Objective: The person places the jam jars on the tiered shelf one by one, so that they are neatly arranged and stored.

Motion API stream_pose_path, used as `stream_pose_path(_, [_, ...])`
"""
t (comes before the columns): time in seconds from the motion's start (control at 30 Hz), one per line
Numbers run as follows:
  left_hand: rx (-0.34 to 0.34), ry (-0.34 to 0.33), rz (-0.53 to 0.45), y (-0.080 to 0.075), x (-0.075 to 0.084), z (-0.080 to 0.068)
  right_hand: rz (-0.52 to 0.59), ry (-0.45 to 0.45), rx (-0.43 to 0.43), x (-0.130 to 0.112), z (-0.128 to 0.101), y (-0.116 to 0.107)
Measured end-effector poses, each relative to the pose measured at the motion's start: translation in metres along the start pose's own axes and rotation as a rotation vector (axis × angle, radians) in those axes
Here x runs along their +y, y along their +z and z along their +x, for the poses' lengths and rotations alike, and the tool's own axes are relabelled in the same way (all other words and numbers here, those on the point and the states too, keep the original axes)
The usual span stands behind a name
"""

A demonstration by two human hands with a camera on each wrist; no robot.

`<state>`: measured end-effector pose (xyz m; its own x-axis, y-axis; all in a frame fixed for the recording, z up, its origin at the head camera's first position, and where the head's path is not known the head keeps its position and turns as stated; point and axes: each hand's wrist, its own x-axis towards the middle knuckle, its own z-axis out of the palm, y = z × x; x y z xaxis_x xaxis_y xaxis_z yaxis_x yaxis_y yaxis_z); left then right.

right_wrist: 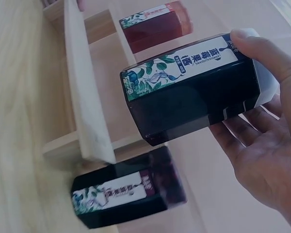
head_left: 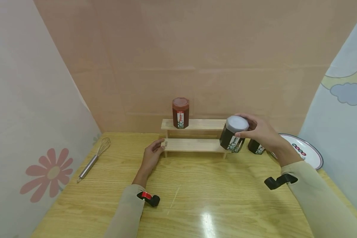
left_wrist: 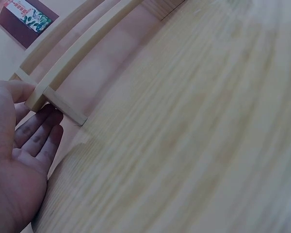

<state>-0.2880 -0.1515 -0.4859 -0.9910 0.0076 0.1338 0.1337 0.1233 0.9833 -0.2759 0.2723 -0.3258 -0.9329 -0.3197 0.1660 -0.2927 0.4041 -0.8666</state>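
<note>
The right hand [head_left: 260, 132] gripped a dark jar [head_left: 233, 134] by its white lid, fingers curled round the top, and held it tilted in the air just above the right end of the lower step of a small wooden rack [head_left: 196, 144]. The left hand [head_left: 151, 158] lay open and flat on the desk [head_left: 196, 198], its straight fingers touching the rack's left end. By my judgement the jar was in mid-carry over the rack; setting it down would call for bringing it upright first. A red jar [head_left: 180, 112] stood on the upper step, and a second dark jar [right_wrist: 128, 194] lay beside the rack. The held jar's label carried Chinese characters, apparently "蓝莓果酱", with a leaf pattern
</note>
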Motion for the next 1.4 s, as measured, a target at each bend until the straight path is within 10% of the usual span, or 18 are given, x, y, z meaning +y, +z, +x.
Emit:
stream_pose_path(0.5, [0.018, -0.015, -0.007, 0.004, 0.002, -0.001, 0.090, 0.025, -0.008, -0.018, 0.045, 0.005])
stream_pose_path(0.83, [0.002, -0.026, -0.023, 0.007, 0.037, -0.019, 0.113, 0.060, -0.011, -0.024, 0.070, 0.008])
stream_pose_path(1.4, [0.002, -0.003, -0.018, 0.008, 0.004, -0.006, 0.155, 0.020, -0.015, -0.015, 0.102, 0.021])
